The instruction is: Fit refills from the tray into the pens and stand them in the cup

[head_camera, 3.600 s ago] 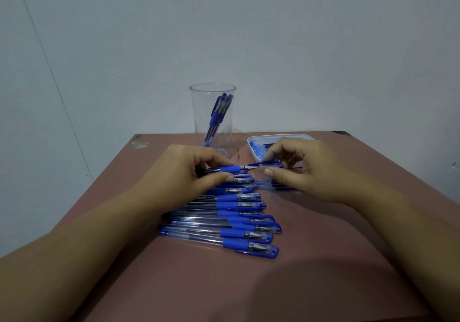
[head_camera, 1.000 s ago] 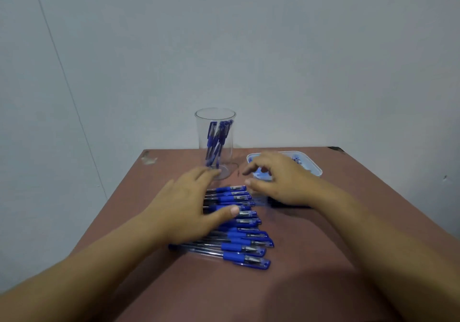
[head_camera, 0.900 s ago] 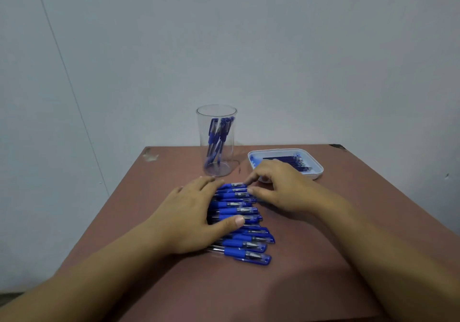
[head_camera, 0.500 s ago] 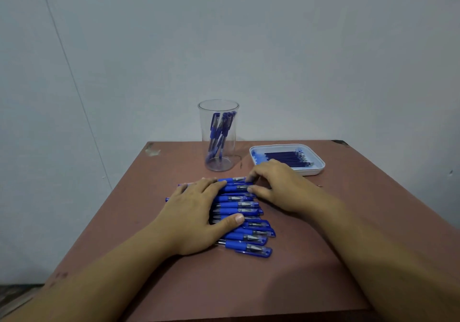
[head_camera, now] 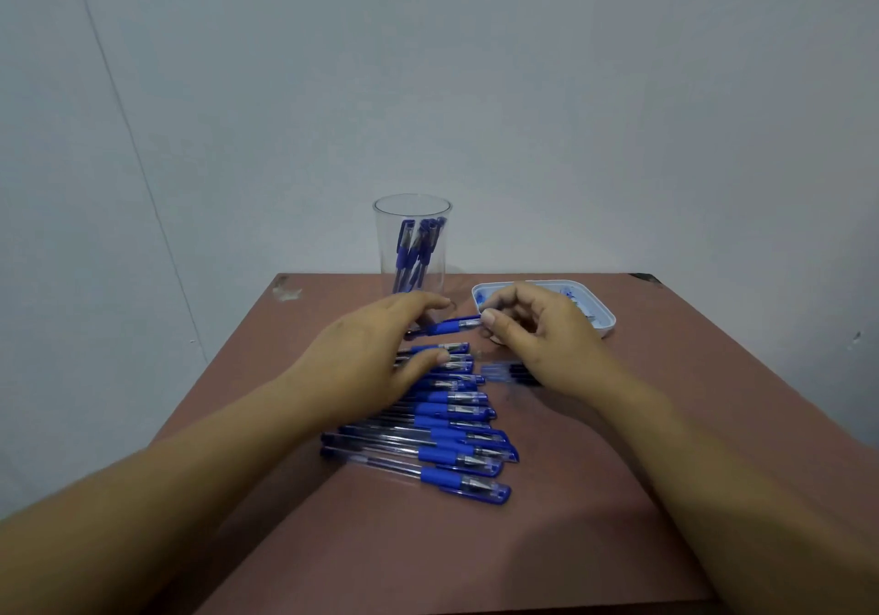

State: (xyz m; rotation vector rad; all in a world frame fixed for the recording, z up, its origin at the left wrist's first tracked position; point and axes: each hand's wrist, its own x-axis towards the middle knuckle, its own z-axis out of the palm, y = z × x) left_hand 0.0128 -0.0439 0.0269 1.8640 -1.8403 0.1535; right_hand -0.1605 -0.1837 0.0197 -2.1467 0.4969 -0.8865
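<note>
While both hands met just above the reddish-brown table, one clear-barrelled pen with a blue grip was held level between them. The left hand curled its fingers over the barrel, and the right hand pinched the pen's other end with thumb and forefinger. Beneath them lay a row of matching blue pens, side by side. Behind, the tall clear plastic cup stood with several pens inside, and the shallow white rectangular tray sat just right of it, half hidden by the right hand
</note>
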